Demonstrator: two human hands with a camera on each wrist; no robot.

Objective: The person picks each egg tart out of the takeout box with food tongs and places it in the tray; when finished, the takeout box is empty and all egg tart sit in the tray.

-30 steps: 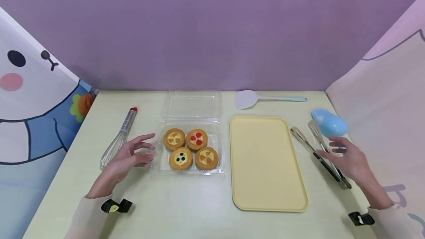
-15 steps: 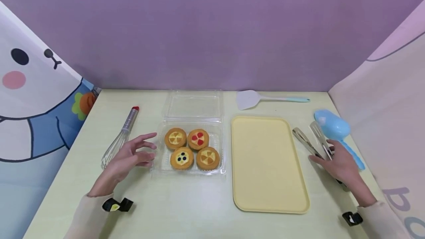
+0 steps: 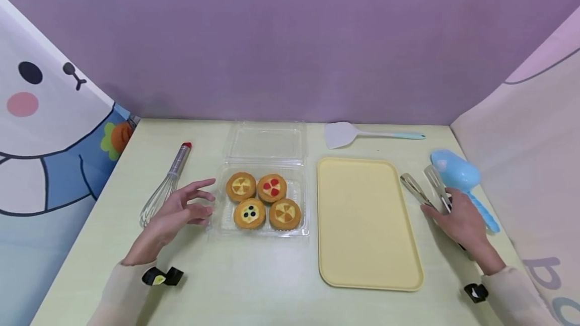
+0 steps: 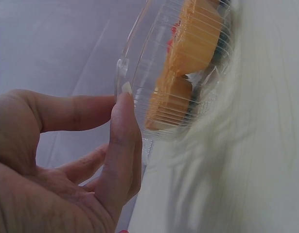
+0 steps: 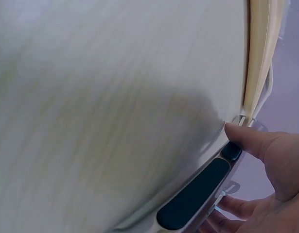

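My left hand (image 3: 176,213) hovers at the left side of a clear plastic clamshell box (image 3: 296,180), fingers loosely bent and holding nothing. In the left wrist view its fingertips appear close to the box wall; whether they touch is unclear. The box lies with its lid folded back and holds several round tarts (image 3: 285,214), topped with yellow wedges, red pieces or dark berries. On the right, my right hand (image 3: 462,220) grips metal tongs (image 3: 437,182) around the middle, thumb on one arm and fingers on the other. The tongs' dark grip (image 5: 193,194) shows in the right wrist view.
A yellow tray (image 3: 367,225) lies between the box and the tongs. Beyond it is a white spatula (image 3: 340,135) with a light-blue handle. A blue scoop-like utensil (image 3: 457,170) lies beside the tongs; a whisk (image 3: 169,180) lies behind my left hand. Purple cloth (image 3: 290,39) hangs behind the table.
My right hand has moved left and down onto the tongs and taken hold of them, uncovering the blue utensil's handle. My left hand has stayed beside the box.
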